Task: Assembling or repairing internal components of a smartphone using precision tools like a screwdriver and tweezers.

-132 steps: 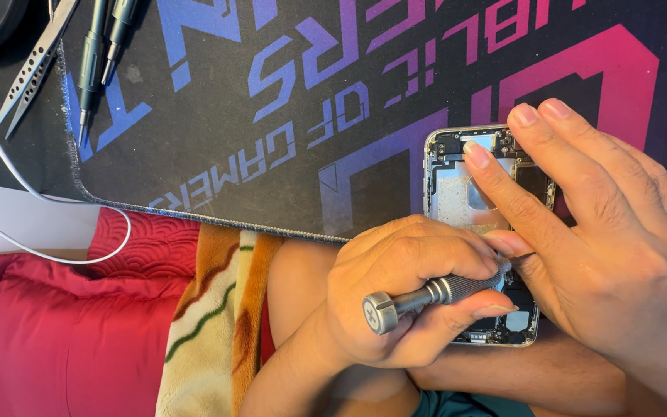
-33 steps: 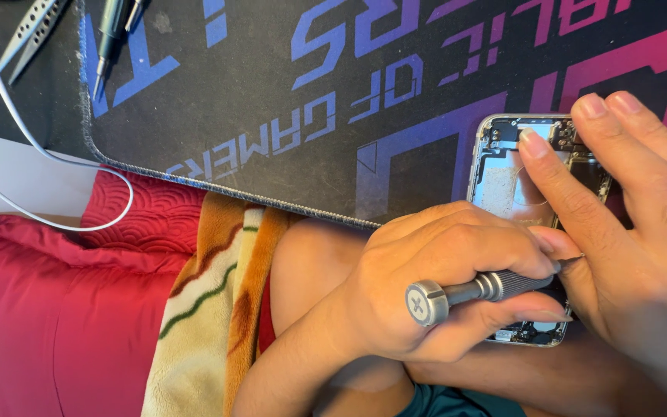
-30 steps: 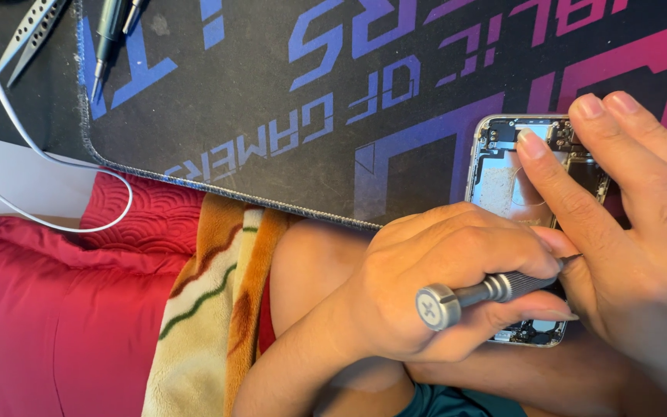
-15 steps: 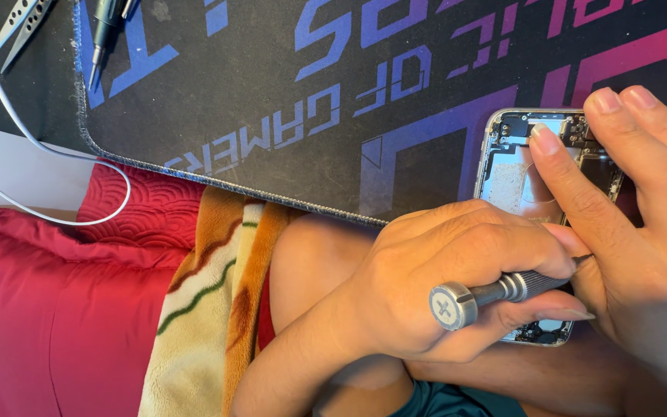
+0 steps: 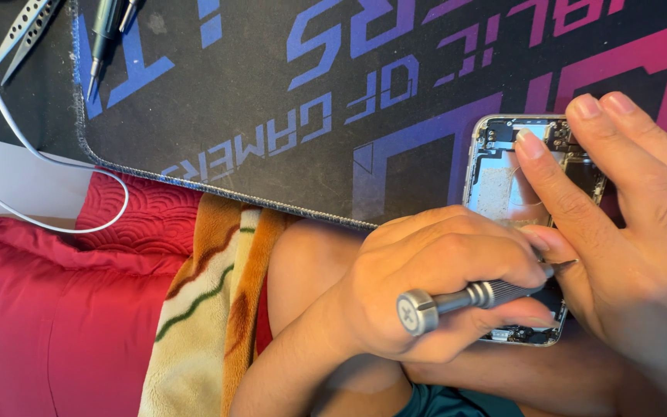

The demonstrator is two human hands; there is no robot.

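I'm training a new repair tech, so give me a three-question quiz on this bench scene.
1. True or false: the left hand grips a grey precision screwdriver.
2. What does the right hand steady?
A. a closed laptop
B. an opened phone
C. a coffee mug
3. Which pointed tool lies at the top left corner?

Key: 1 true; 2 B; 3 tweezers.
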